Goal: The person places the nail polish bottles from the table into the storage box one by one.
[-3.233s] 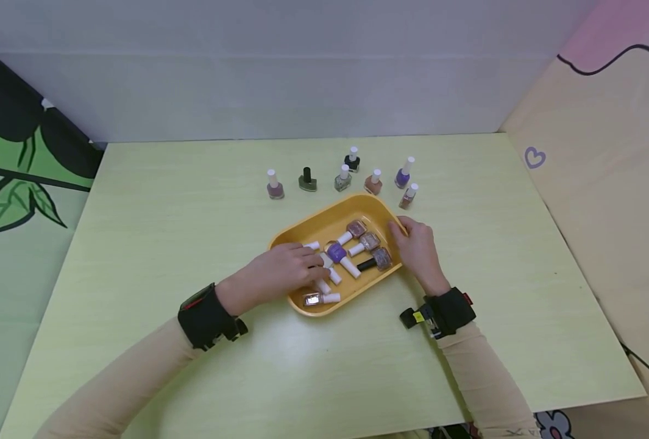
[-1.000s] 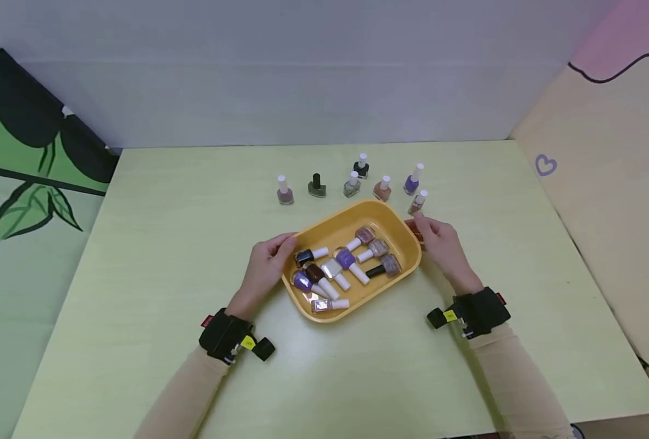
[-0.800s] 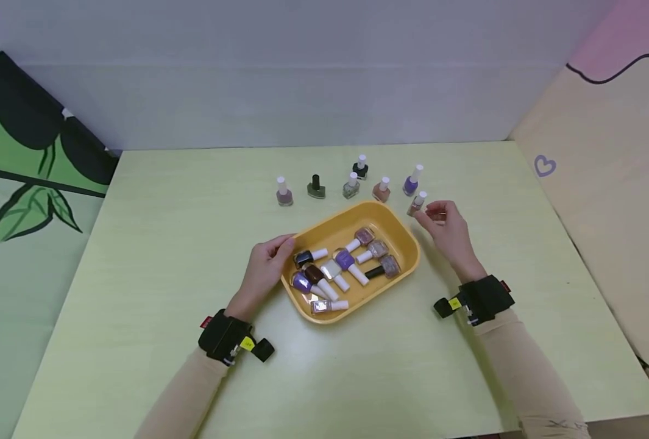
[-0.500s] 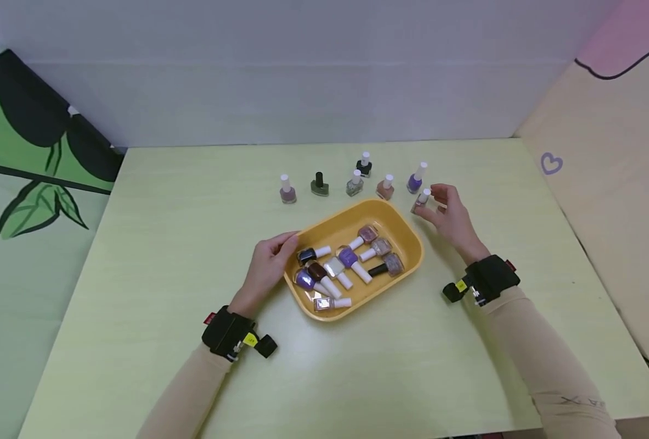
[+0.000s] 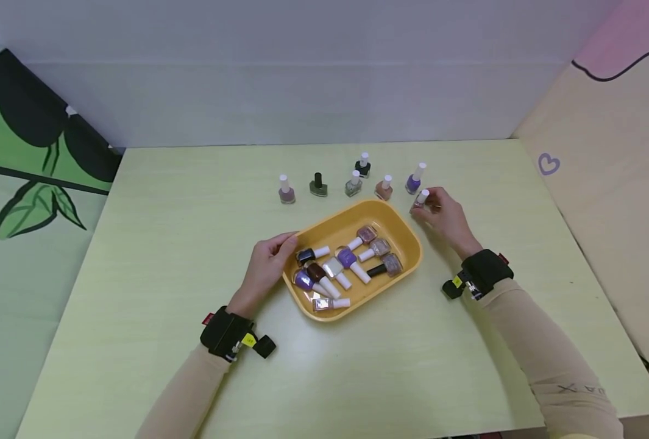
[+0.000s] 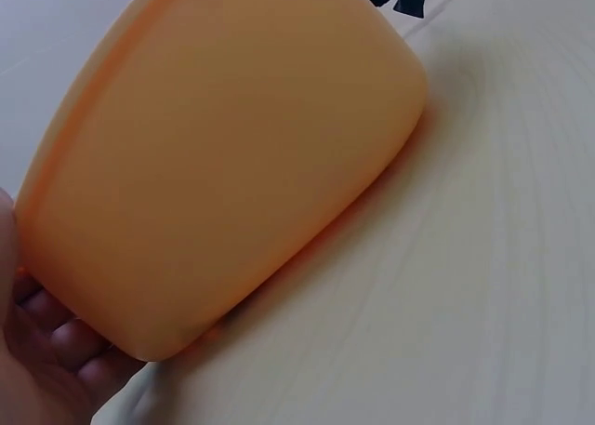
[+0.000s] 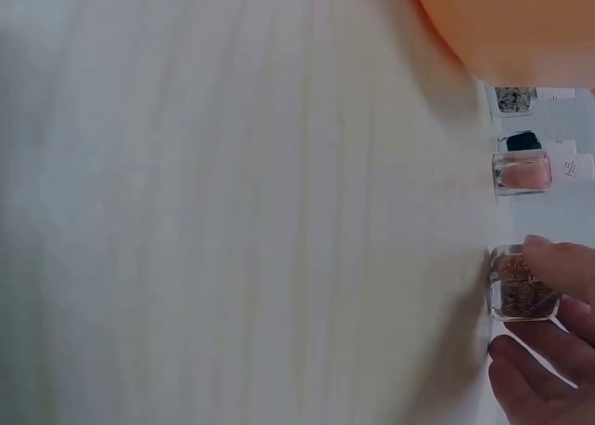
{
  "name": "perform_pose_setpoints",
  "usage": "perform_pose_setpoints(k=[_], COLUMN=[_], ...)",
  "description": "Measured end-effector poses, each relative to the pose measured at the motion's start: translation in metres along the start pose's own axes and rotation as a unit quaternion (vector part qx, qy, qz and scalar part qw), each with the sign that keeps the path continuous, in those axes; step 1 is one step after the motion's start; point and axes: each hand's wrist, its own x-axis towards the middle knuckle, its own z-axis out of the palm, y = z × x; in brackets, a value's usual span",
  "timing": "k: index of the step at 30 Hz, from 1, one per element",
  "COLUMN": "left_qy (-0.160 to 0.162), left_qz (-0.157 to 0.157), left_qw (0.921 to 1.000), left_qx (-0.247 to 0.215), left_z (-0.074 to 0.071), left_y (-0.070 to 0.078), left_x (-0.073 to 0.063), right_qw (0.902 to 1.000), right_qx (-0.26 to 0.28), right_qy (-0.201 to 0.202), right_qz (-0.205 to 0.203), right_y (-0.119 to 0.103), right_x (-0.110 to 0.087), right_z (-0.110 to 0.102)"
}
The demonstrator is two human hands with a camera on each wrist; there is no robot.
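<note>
A yellow tray (image 5: 351, 207) sits at an angle mid-table with several nail polish bottles lying in it, among them a purple one (image 5: 347, 256) and a dark brown one (image 5: 315, 271). My left hand (image 5: 265, 266) grips its left end, thumb at the rim and fingers curled against the outer wall (image 6: 223, 146). Past the tray's right end, my right hand (image 5: 449, 221) pinches a small white-capped nail polish bottle (image 5: 422, 197) between thumb and fingers. Coppery glitter shows inside that glass bottle (image 7: 523, 290) in the right wrist view; it stands upright at the table surface.
Behind the tray stand more upright bottles: a mauve one (image 5: 287, 192), a dark green one (image 5: 318, 186), a glitter one (image 5: 353, 184), a black one (image 5: 362, 166), a pinkish one (image 5: 384, 188) and a purple one (image 5: 414, 182). A grey wall (image 5: 313, 103) closes off the back.
My left hand has left the bottles inside the tray and taken its left rim. My right hand has released the tray's right end, moved up and right, and taken the glitter bottle.
</note>
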Motion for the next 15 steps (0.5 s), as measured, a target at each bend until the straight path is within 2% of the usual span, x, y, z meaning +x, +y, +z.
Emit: perform_pose_setpoints(k=[4, 15], left_qy=[0.0, 0.0], left_qz=[-0.002, 0.001], left_qw=[1.0, 1.0], left_qx=[0.001, 0.0], left_z=[-0.001, -0.001], left_y=[-0.001, 0.0], left_x=[0.0, 0.0], right_qw=[0.9999, 0.9994], right_qx=[-0.008, 0.013], right_qy=[0.005, 0.025], right_qz=[-0.008, -0.021], right_y=[-0.001, -0.003], right_x=[-0.001, -0.01], right_z=[0.001, -0.001])
